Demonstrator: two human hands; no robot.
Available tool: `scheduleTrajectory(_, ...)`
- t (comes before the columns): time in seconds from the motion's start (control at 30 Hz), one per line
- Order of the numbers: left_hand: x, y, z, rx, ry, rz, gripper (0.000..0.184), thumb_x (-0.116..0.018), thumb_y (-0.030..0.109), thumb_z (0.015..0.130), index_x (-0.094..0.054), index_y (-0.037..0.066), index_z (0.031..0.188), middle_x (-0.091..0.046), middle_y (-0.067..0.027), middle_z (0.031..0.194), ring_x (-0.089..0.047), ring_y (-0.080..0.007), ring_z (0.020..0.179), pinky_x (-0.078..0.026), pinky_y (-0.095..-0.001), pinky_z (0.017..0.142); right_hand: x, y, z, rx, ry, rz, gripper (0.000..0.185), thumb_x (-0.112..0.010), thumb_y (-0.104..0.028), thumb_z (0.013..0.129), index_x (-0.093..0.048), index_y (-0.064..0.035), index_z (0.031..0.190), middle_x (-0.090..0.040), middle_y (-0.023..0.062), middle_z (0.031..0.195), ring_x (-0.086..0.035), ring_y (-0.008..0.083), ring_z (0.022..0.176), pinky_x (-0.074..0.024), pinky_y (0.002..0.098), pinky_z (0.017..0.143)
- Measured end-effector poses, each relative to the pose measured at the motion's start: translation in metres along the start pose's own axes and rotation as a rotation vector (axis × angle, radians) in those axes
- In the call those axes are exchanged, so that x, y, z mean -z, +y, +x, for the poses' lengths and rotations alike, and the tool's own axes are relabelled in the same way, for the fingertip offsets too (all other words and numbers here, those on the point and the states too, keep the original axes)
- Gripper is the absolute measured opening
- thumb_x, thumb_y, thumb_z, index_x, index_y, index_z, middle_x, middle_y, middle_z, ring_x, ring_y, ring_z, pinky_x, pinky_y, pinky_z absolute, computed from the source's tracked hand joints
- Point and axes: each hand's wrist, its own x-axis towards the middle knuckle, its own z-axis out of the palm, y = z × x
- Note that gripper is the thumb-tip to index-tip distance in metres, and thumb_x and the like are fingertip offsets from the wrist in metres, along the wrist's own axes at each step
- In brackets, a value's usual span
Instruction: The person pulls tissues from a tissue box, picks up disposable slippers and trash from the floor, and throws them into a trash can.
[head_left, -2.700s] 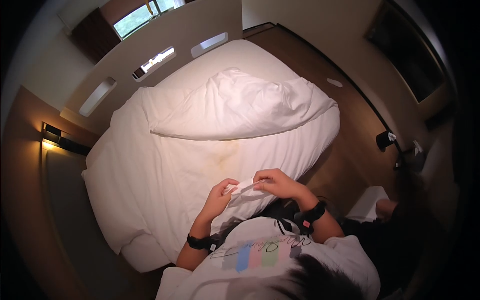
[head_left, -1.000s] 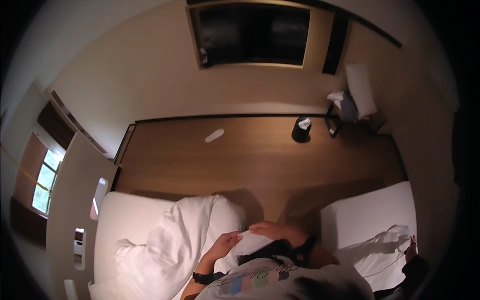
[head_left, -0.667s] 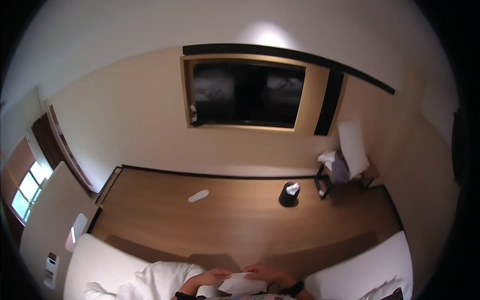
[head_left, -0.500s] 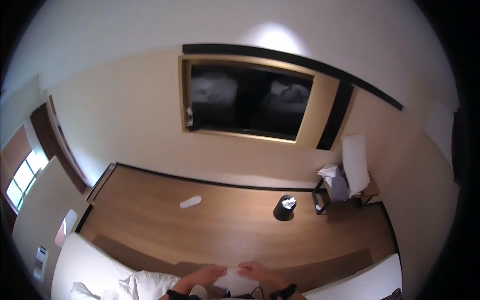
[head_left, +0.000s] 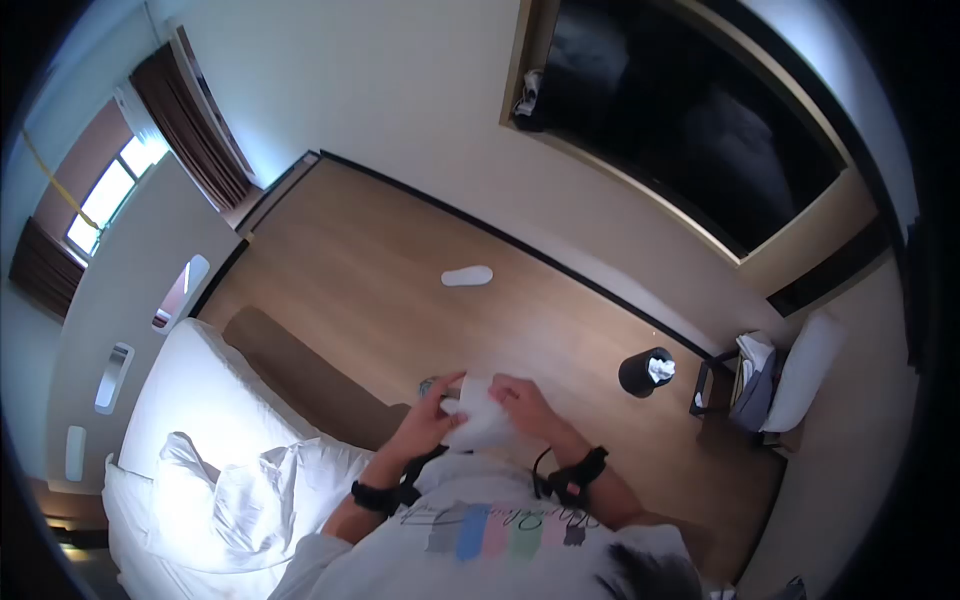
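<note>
In front of my white printed shirt (head_left: 480, 540), a thin white sheet-like piece (head_left: 480, 412) hangs between my hands; I cannot make out whether it is paper or cloth. My left hand (head_left: 425, 425) grips its left side, thumb and fingers curved around the edge. At its upper right, my right hand (head_left: 528, 408) pinches it with bent fingers. Both wrists wear black bands (head_left: 380, 495). Just beyond the left fingers a small greyish thing shows, mostly hidden. The lower part of the sheet blends into the shirt.
A bed with rumpled white bedding (head_left: 240, 500) is at the left. One white slipper (head_left: 467, 276) lies on the wooden floor (head_left: 370, 260). A black bin (head_left: 640, 374) stands near a bench holding a pillow (head_left: 806, 370). A television (head_left: 690, 110) hangs on the wall.
My view has tilted down and turned left, so more of the shirt, arms and bed shows. Both hands still hold the white sheet-like piece, which appears more upright.
</note>
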Motion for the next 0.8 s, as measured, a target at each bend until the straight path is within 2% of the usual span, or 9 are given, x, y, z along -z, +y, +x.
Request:
scheduleTrajectory(0.1, 0.046, 0.032, 0.063, -0.127, -0.073, 0.053, 0.064, -0.05, -0.007, 0.083, -0.028, 0.011, 0.14, -0.052, -0.0093, 0.11, -0.052, -0.0124, 0.088, -0.045, -0.0253, 0.076, 0.012, 0.004, 0.067, -0.075, 0.015, 0.182, 0.024, -0.047, -0.02, 0.094, -0.048, -0.0011, 0.08, -0.045, 0.0008, 0.068, -0.039, 0.0089, 0.066, -0.0363, 0.0271, 0.058)
scheduleTrajectory(0.13, 0.062, 0.04, 0.087, -0.093, -0.115, 0.02, 0.067, -0.045, -0.012, 0.081, -0.028, 0.013, 0.142, -0.05, -0.0095, 0.119, -0.052, -0.0141, 0.096, -0.042, -0.0276, 0.086, 0.017, 0.003, 0.093, -0.134, 0.067, 0.277, 0.024, -0.046, -0.02, 0.094, -0.047, -0.0021, 0.079, -0.044, -0.0011, 0.069, -0.038, 0.0078, 0.067, -0.0358, 0.026, 0.059)
scheduleTrajectory(0.23, 0.106, 0.07, 0.154, -0.079, -0.212, 0.131, 0.07, -0.043, -0.014, 0.081, -0.027, 0.014, 0.143, -0.047, -0.007, 0.128, -0.05, -0.0159, 0.103, -0.039, -0.0279, 0.093, 0.04, 0.001, 0.16, -0.19, 0.095, 0.36, 0.022, -0.045, -0.019, 0.094, -0.045, -0.0038, 0.078, -0.041, -0.0027, 0.071, -0.036, 0.0061, 0.067, -0.0342, 0.024, 0.058)
scheduleTrajectory(0.43, 0.16, 0.077, 0.257, -0.207, -0.329, 0.112, 0.071, -0.04, -0.014, 0.082, -0.022, 0.014, 0.145, -0.043, -0.0058, 0.133, -0.048, -0.0149, 0.108, -0.036, -0.0273, 0.096, 0.073, -0.009, 0.253, -0.128, 0.138, 0.201, 0.019, -0.047, -0.012, 0.092, -0.043, -0.004, 0.076, -0.036, -0.0024, 0.068, -0.032, 0.0061, 0.064, -0.031, 0.0228, 0.056)
scheduleTrajectory(0.57, 0.182, 0.07, 0.315, -0.1, -0.364, 0.025, 0.071, -0.042, -0.012, 0.084, -0.018, 0.015, 0.146, -0.045, -0.0094, 0.129, -0.049, -0.0159, 0.109, -0.037, -0.0296, 0.096, 0.095, 0.013, 0.305, -0.046, 0.184, 0.184, 0.016, -0.047, -0.01, 0.092, -0.044, -0.0055, 0.077, -0.036, -0.0051, 0.069, -0.032, 0.0034, 0.064, -0.0297, 0.0202, 0.055)
scheduleTrajectory(0.63, 0.198, 0.073, 0.344, 0.118, -0.392, -0.151, 0.068, -0.045, -0.006, 0.087, -0.016, 0.013, 0.146, -0.049, -0.0113, 0.122, -0.051, -0.0167, 0.108, -0.039, -0.0304, 0.095, 0.109, 0.025, 0.336, -0.07, 0.184, 0.21, 0.016, -0.048, -0.01, 0.092, -0.044, -0.0057, 0.077, -0.036, -0.0052, 0.069, -0.032, 0.0032, 0.064, -0.0298, 0.02, 0.055)
scheduleTrajectory(0.67, 0.205, 0.069, 0.359, 0.128, -0.372, -0.147, 0.068, -0.045, -0.006, 0.087, -0.016, 0.013, 0.146, -0.049, -0.0113, 0.122, -0.051, -0.0167, 0.108, -0.039, -0.0304, 0.095, 0.118, 0.03, 0.352, -0.095, 0.183, 0.214, 0.015, -0.048, -0.01, 0.092, -0.044, -0.0062, 0.078, -0.037, -0.0052, 0.07, -0.033, 0.003, 0.064, -0.0302, 0.0195, 0.056)
scheduleTrajectory(0.73, 0.214, 0.05, 0.389, -0.108, -0.245, 0.022, 0.061, -0.051, -0.001, 0.088, -0.022, 0.008, 0.141, -0.052, -0.0102, 0.117, -0.052, -0.0156, 0.105, -0.042, -0.0291, 0.091, 0.134, 0.045, 0.388, -0.164, 0.144, 0.265, 0.013, -0.05, -0.012, 0.092, -0.046, -0.0078, 0.08, -0.041, -0.0049, 0.072, -0.038, 0.0024, 0.066, -0.0324, 0.018, 0.058)
scheduleTrajectory(0.8, 0.227, 0.031, 0.419, 0.019, -0.201, -0.107, 0.057, -0.054, 0.001, 0.087, -0.028, 0.007, 0.138, -0.054, -0.009, 0.112, -0.054, -0.0138, 0.098, -0.044, -0.0279, 0.085, 0.147, 0.058, 0.429, -0.179, 0.143, 0.3, 0.01, -0.051, -0.011, 0.09, -0.047, -0.0069, 0.082, -0.043, -0.0036, 0.072, -0.04, 0.0039, 0.068, -0.0347, 0.0194, 0.061)
